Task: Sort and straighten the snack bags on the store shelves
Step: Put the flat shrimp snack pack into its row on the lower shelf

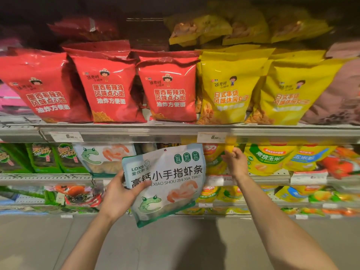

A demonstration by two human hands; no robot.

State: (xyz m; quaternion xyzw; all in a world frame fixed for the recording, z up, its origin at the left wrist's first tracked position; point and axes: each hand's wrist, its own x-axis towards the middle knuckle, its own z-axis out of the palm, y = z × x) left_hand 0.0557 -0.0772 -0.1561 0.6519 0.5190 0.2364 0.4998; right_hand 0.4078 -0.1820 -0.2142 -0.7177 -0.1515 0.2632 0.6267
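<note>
Snack bags: the upper shelf (175,128) looks largely in order, red bags (109,88) in a row at left and yellow bags (228,90) at right, all upright and facing out. The shelf below looks less settled, so I judge the work roughly midway there.

A pale shrimp-stick bag (165,182) is off the shelf, tilted, held in front of that lower row. The left hand (120,193) grips its left edge, thumb across the front, fingers behind. A matching bag (103,156) stands on the shelf just left, likely where this one belongs.

The right hand (234,159) reaches further right, fingers curled on a small yellow packet (229,148); blurred, so the grip is uncertain.
</note>
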